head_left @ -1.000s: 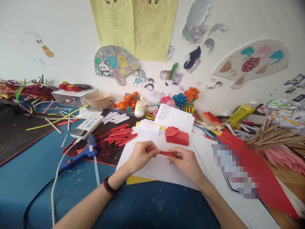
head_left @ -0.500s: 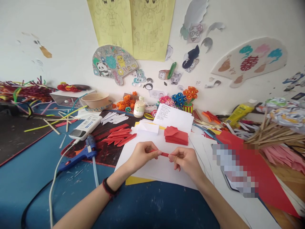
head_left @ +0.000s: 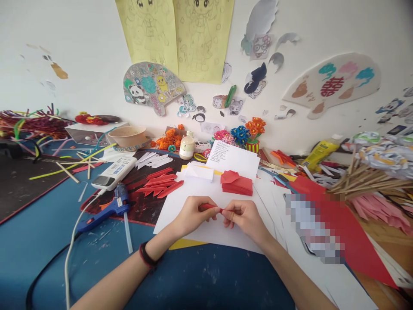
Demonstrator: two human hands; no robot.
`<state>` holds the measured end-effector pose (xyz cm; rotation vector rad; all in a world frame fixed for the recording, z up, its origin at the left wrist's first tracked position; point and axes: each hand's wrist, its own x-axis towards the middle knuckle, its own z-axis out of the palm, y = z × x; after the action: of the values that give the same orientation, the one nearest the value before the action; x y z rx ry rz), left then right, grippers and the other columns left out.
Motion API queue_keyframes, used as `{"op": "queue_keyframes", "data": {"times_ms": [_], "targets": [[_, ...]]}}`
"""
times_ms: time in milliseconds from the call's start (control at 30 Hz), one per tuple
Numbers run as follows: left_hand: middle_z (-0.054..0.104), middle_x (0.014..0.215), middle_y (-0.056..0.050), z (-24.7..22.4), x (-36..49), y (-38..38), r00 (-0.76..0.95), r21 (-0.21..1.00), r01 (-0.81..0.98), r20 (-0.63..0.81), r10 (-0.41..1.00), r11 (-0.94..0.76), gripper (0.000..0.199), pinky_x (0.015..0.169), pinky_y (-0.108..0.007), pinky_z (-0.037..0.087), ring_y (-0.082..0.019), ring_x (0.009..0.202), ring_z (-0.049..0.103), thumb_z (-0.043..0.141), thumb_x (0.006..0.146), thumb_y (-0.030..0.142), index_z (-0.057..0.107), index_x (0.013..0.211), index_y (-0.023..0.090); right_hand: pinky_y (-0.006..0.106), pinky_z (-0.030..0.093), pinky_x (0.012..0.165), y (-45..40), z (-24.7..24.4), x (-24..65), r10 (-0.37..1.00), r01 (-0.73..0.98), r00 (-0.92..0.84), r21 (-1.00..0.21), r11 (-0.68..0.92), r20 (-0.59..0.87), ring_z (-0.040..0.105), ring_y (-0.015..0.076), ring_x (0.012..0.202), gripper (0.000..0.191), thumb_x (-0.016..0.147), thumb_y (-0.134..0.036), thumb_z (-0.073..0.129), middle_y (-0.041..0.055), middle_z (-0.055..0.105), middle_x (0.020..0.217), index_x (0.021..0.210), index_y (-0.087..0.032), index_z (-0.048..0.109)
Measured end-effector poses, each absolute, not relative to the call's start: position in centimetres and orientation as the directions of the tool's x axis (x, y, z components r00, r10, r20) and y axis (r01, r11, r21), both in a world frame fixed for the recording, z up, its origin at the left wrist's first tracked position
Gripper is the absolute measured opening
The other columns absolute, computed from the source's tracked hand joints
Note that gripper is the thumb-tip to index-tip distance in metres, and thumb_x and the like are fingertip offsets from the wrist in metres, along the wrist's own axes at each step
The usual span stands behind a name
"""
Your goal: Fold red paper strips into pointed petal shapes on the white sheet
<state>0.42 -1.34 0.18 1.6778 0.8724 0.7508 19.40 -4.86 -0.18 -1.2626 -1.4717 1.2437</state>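
Between my hands is a narrow folded red paper strip (head_left: 209, 207), held above the white paper sheet (head_left: 180, 217). My left hand (head_left: 197, 214) pinches it with thumb and fingers, and much of the strip lies behind that thumb. At the strip's right end, my right hand (head_left: 241, 214) is closed on it, the fingertips almost touching those of the left. Just beyond my hands sits a stack of red paper (head_left: 237, 185). Several folded red pieces (head_left: 159, 183) lie in a loose pile farther left, with white folded strips (head_left: 155, 159) behind them.
A blue glue gun (head_left: 109, 211) with its cable and a white power bank (head_left: 114, 173) lie left. Behind stand a small bottle (head_left: 187, 146), a bowl (head_left: 127, 136) and paper flowers (head_left: 240, 134). Red sheets (head_left: 351, 232) and a blurred-out phone lie right.
My hands have come closer together, the right one moving left. Less of the red strip shows between them. The whole view has shifted slightly.
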Motion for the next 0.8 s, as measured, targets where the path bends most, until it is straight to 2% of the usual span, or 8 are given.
{"op": "queue_keyframes", "data": {"times_ms": [233,467,633,800], "targets": [[0.067,0.065,-0.002,0.3,0.1,-1.2,0.5,0.924,0.261,0.118,0.858,-0.279,0.025,0.055,-0.018,0.043,-0.01,0.057,0.057,0.057,0.086,0.035,0.068,0.077,0.014,0.027,0.052,0.055,-4.3,-0.3,19.7,0.969,0.217,-0.242,-0.976,0.012,-0.042,0.064,0.0155,0.056,0.031,0.082,-0.042,0.061,0.0074,0.069,0.066,0.071,-0.013,0.068],[0.068,0.067,-0.001,-0.2,0.4,-1.3,0.516,0.885,0.328,0.124,0.847,-0.33,0.027,0.056,-0.019,0.041,-0.01,0.058,0.057,0.052,0.089,0.034,0.068,0.078,0.016,0.023,0.043,0.038,-4.1,-1.2,20.3,0.992,0.341,-0.072,-0.938,-0.07,-0.101,0.06,0.0151,0.044,0.024,0.079,-0.033,0.059,0.0053,0.065,0.055,0.065,-0.014,0.065],[0.065,0.06,0.0,0.4,-0.2,-1.1,0.444,0.887,0.348,0.129,0.887,-0.304,0.03,0.053,-0.019,0.039,-0.01,0.051,0.053,0.053,0.088,0.037,0.065,0.071,0.015,0.025,0.049,0.047,-3.9,-0.8,20.4,0.995,0.296,-0.096,-0.955,0.012,-0.018,0.065,0.0165,0.055,0.027,0.078,-0.04,0.062,0.0071,0.069,0.066,0.074,-0.014,0.067],[0.064,0.061,-0.001,0.8,-0.6,-1.0,0.433,0.917,0.311,0.097,0.896,-0.249,0.031,0.054,-0.02,0.042,-0.011,0.051,0.052,0.053,0.086,0.039,0.064,0.07,0.015,0.024,0.045,0.043,-3.8,-0.7,20.9,0.999,0.343,-0.05,-0.939,0.03,0.013,0.058,0.013,0.045,0.022,0.078,-0.033,0.06,0.0038,0.065,0.058,0.063,-0.016,0.059]]}}
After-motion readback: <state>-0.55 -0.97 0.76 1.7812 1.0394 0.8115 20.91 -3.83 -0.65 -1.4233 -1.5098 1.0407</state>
